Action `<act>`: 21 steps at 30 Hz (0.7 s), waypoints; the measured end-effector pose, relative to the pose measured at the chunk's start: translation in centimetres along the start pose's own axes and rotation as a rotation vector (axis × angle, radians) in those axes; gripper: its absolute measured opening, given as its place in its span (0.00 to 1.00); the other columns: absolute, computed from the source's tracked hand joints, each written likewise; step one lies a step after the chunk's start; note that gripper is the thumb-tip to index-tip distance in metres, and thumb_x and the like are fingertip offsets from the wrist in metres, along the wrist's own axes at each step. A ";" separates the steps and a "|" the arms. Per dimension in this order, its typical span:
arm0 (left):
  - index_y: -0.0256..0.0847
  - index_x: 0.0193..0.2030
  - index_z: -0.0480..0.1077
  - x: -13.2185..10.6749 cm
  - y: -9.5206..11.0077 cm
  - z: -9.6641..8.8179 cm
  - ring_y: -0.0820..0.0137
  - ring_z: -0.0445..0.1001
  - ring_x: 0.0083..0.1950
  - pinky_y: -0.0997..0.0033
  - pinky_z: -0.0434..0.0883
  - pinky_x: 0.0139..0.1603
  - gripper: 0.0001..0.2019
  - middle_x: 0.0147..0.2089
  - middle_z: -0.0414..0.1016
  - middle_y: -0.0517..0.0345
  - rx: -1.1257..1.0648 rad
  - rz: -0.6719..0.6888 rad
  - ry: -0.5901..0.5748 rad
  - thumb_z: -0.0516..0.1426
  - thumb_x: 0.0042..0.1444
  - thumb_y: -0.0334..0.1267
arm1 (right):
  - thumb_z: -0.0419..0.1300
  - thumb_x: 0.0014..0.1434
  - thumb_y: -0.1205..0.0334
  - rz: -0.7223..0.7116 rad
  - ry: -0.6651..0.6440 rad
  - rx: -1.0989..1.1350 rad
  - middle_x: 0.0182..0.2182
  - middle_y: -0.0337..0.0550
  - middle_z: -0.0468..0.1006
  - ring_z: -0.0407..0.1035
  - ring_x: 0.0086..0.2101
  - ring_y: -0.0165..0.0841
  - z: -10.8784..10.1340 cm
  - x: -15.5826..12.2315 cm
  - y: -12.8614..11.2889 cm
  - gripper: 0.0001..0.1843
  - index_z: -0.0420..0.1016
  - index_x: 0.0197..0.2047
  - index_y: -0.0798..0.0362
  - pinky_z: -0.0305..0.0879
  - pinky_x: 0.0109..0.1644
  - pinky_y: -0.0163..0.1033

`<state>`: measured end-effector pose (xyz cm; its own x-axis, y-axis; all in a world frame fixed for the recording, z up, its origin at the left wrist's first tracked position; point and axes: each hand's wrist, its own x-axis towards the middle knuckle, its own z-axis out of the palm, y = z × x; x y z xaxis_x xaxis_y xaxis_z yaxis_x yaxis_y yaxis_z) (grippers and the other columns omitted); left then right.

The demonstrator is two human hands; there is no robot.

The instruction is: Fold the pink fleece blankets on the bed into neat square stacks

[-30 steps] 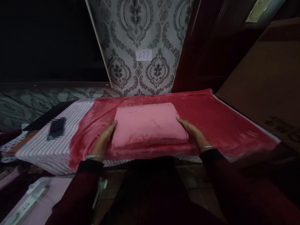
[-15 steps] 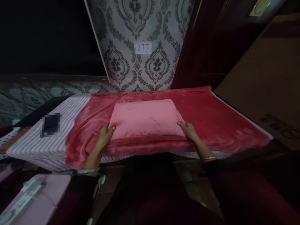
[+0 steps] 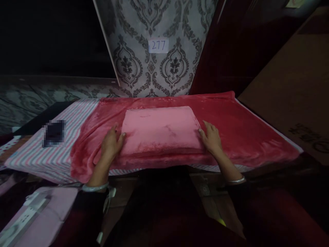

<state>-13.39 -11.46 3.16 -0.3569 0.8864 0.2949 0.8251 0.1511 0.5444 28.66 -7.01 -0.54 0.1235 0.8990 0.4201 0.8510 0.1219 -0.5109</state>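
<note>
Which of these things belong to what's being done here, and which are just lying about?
Apparently in use:
folded pink plush bundle between left hand and right hand
spread red plush cloth beneath it

Lying about:
dark, blurred-out object
long white power strip

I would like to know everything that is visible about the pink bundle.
The pink bundle looks soft and plush, roughly rectangular and apparently folded, with layer-like lines along its right edge. Its top is pale pink with a few darker marks, turning deeper rose toward the near edge. It lies flat on the red blanket, long sides running left to right. The left hand and right hand flank it, thumbs at its side edges; whether they press is unclear.
</note>
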 end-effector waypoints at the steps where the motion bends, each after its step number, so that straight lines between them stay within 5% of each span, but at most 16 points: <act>1: 0.34 0.66 0.67 -0.4 1.5 0.1 0.50 0.74 0.64 0.49 0.70 0.66 0.28 0.64 0.75 0.38 0.085 0.131 0.009 0.55 0.63 0.46 | 0.51 0.69 0.48 -0.099 0.000 -0.037 0.67 0.62 0.68 0.60 0.66 0.52 0.1 0.0 -1.6 0.33 0.67 0.70 0.58 0.57 0.68 0.59; 4: 0.34 0.73 0.59 -1.8 6.6 1.6 0.49 0.60 0.75 0.43 0.59 0.74 0.31 0.74 0.62 0.36 0.224 0.461 -0.081 0.50 0.68 0.48 | 0.48 0.71 0.45 -0.295 -0.126 -0.143 0.73 0.56 0.57 0.50 0.71 0.53 1.3 -0.3 -6.8 0.33 0.64 0.73 0.51 0.52 0.70 0.63; 7: 0.42 0.77 0.55 -3.0 9.7 4.2 0.47 0.47 0.80 0.33 0.47 0.76 0.33 0.79 0.51 0.42 0.332 0.569 -0.211 0.49 0.69 0.54 | 0.48 0.72 0.43 -0.358 -0.283 -0.259 0.76 0.51 0.50 0.44 0.73 0.55 3.2 -0.9 -10.4 0.34 0.58 0.76 0.44 0.48 0.70 0.68; 13: 0.46 0.78 0.53 -3.8 8.2 7.7 0.42 0.42 0.81 0.26 0.43 0.74 0.36 0.81 0.44 0.43 0.409 0.508 -0.333 0.48 0.68 0.61 | 0.46 0.73 0.43 -0.370 -0.394 -0.399 0.77 0.50 0.47 0.41 0.74 0.55 5.5 -2.5 -10.1 0.35 0.53 0.78 0.44 0.41 0.72 0.70; 21: 0.48 0.78 0.52 -3.7 8.0 8.1 0.42 0.43 0.81 0.26 0.44 0.74 0.35 0.81 0.43 0.44 0.454 0.511 -0.342 0.48 0.69 0.59 | 0.46 0.73 0.42 -0.348 -0.407 -0.375 0.77 0.50 0.48 0.41 0.74 0.55 6.1 -2.5 -10.1 0.35 0.54 0.78 0.44 0.40 0.73 0.69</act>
<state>-1.87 -9.96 0.05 0.2118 0.9695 0.1236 0.9767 -0.2144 0.0074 16.66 -7.89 -1.05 -0.3321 0.9298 0.1589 0.9357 0.3460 -0.0693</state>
